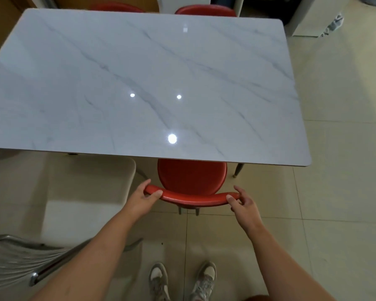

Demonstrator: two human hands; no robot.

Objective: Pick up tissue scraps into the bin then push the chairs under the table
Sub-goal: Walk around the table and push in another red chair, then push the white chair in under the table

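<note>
Red curved backrest held at both ends, the near chair half under the tabletop.

The left hand (142, 197) curls its grip around the left tip of the near red chair (191, 181) backrest, thumb on top; the right hand (242, 202) rests at the right tip with fingers loosely bent, touching rather than firmly clamped, a symmetric hold that likely keeps the push straight. The seat's front already sits beneath the marble tabletop (139, 72), which shows no tissue scraps; no bin is in view. A table leg (238, 169) stands just right of the seat, and a beige chair (85, 181) sits close on the left. Two more red chairs (205, 10) show tucked in at the far edge. A metal rack (20, 255) lies at lower left.
</note>
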